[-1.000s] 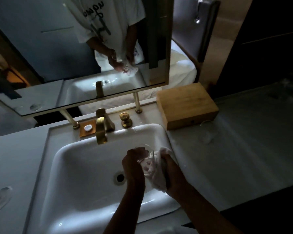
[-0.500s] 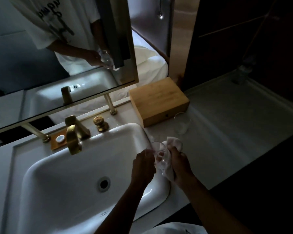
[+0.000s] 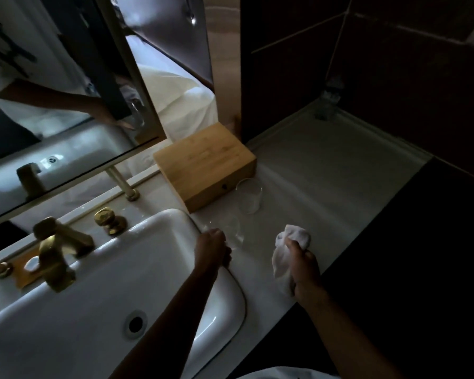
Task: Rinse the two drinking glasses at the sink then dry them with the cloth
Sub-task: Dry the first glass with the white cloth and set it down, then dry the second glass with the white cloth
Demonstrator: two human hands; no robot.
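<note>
Fingers of my left hand (image 3: 212,248) curl round one drinking glass (image 3: 233,231) standing on the counter (image 3: 326,181) beside the sink (image 3: 153,258); my right hand (image 3: 303,266) clutches the white cloth (image 3: 288,242). Beyond my fingertips, the second glass (image 3: 249,196) stands against the wooden box (image 3: 203,162).

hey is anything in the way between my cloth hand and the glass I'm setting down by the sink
Nothing visible. The right hand grips the cloth; only bare countertop lies between it and the glass the left hand holds. The second glass stands further back.
</note>
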